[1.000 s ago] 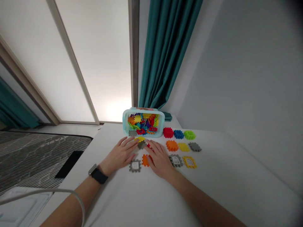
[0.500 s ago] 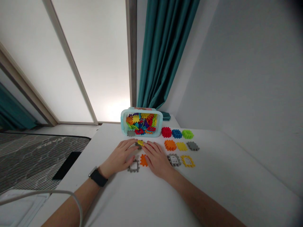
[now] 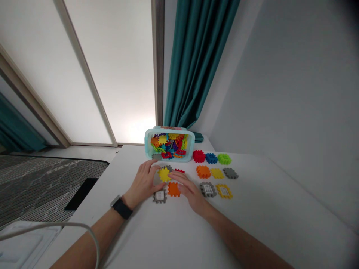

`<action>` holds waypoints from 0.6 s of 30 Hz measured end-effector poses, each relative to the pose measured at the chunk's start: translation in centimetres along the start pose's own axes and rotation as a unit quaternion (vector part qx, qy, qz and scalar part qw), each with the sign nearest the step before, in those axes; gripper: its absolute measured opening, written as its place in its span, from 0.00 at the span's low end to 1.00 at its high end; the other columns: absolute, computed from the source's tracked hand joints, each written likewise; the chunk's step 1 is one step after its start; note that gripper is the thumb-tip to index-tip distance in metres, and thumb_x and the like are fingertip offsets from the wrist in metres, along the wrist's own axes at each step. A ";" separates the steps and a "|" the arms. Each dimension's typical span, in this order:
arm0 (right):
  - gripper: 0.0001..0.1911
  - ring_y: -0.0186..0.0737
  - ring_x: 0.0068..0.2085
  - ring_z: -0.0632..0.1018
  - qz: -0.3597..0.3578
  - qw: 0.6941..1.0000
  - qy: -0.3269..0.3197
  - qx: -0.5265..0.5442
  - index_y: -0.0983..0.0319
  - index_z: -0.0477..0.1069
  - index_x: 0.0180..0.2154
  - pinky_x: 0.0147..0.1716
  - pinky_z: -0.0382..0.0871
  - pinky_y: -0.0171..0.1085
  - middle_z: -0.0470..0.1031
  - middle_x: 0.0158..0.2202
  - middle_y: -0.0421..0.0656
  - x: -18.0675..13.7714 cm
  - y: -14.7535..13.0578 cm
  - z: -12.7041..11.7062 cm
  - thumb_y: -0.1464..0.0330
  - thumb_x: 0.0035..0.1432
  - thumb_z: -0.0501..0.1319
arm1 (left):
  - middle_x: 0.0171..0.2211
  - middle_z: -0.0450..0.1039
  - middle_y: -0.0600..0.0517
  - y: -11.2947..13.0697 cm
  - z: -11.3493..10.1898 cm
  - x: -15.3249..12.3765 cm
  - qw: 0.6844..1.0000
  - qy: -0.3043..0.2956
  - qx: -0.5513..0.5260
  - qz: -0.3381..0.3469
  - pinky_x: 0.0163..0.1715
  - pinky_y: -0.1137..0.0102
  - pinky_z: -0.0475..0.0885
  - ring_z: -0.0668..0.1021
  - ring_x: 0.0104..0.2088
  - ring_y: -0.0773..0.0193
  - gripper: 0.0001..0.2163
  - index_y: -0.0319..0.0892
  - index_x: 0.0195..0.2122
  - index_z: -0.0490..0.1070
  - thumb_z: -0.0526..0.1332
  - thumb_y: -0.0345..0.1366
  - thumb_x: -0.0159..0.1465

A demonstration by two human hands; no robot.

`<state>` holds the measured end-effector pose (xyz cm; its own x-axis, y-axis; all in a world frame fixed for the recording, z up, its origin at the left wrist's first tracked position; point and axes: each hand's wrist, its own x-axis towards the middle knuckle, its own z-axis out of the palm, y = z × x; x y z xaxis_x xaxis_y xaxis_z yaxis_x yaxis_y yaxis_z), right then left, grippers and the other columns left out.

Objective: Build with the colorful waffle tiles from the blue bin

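Observation:
A yellow toothed building tile (image 3: 164, 174) lies tilted between my hands, partly over a grey tile (image 3: 168, 167). My left hand (image 3: 145, 180) is open, its fingers curving around the yellow tile's left side and its thumb near a grey window-frame tile (image 3: 159, 196). With fingers stretched out, my right hand (image 3: 191, 191) has its fingertips at the yellow tile's right edge. Whether they grip it, I cannot make out. Below them lies an orange tile (image 3: 174, 189), beside the right thumb. A red piece (image 3: 179, 170) shows partly behind the right fingers.
A light-blue tub (image 3: 146, 144) full of colourful tiles stands at the back. To the right sit red (image 3: 199, 156), blue (image 3: 211, 158) and green (image 3: 224, 158) blocks, with several orange, yellow and grey tiles in front. A white cable (image 3: 75, 224) crosses at lower left.
The yellow tile has turned to show more of its face. My fingers have spread, and my right hand has drawn slightly right, uncovering the orange tile and a red piece.

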<state>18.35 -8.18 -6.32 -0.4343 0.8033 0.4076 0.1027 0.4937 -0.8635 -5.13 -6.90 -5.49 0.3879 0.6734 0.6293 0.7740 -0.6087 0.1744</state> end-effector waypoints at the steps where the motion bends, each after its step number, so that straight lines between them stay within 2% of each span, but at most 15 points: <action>1: 0.22 0.49 0.66 0.67 0.001 1.000 0.000 0.009 0.53 0.72 0.59 0.69 0.52 0.55 0.71 0.63 0.46 0.0 0.1 0.0 0.54 0.71 0.52 | 0.57 0.65 0.38 0.0 0.0 0.0 1.000 0.001 0.006 0.002 0.53 0.50 0.72 0.70 0.56 0.44 0.21 0.41 0.51 0.64 0.69 0.40 0.61; 7: 0.21 0.47 0.65 0.68 -0.005 1.000 0.014 -0.009 0.53 0.70 0.60 0.66 0.58 0.54 0.71 0.62 0.46 -0.1 0.5 0.3 0.58 0.71 0.52 | 0.59 0.64 0.38 -0.1 -0.3 0.1 1.000 0.003 0.020 0.013 0.53 0.49 0.72 0.70 0.57 0.45 0.19 0.42 0.51 0.66 0.67 0.37 0.61; 10: 0.20 0.46 0.63 0.70 -0.033 0.995 0.039 -0.090 0.54 0.69 0.59 0.65 0.61 0.53 0.71 0.61 0.48 -0.1 0.5 0.7 0.66 0.68 0.55 | 0.59 0.64 0.39 -0.1 -0.4 0.0 1.000 -0.001 0.011 0.019 0.54 0.50 0.72 0.70 0.57 0.45 0.18 0.42 0.51 0.66 0.67 0.37 0.61; 13: 0.22 0.47 0.64 0.68 -0.081 0.977 0.059 -0.190 0.56 0.69 0.59 0.66 0.61 0.54 0.68 0.63 0.49 -0.1 0.5 0.9 0.72 0.64 0.56 | 0.59 0.64 0.39 -0.1 -0.5 0.0 1.000 -0.003 -0.004 0.025 0.54 0.50 0.71 0.70 0.57 0.46 0.19 0.42 0.52 0.67 0.66 0.38 0.62; 18: 0.25 0.48 0.65 0.66 -0.144 0.948 0.047 -0.280 0.56 0.65 0.60 0.64 0.64 0.55 0.67 0.64 0.49 0.0 0.8 0.5 0.76 0.62 0.57 | 0.58 0.65 0.39 0.0 -0.8 -0.1 0.999 0.003 -0.025 0.041 0.55 0.51 0.71 0.71 0.57 0.46 0.18 0.42 0.51 0.69 0.66 0.39 0.61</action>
<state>17.95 -7.93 -7.16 -0.4375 0.6220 0.6494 0.4633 0.7749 -0.4301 -5.56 -7.28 -4.92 0.4461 0.6186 0.6468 0.7138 -0.6819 0.1598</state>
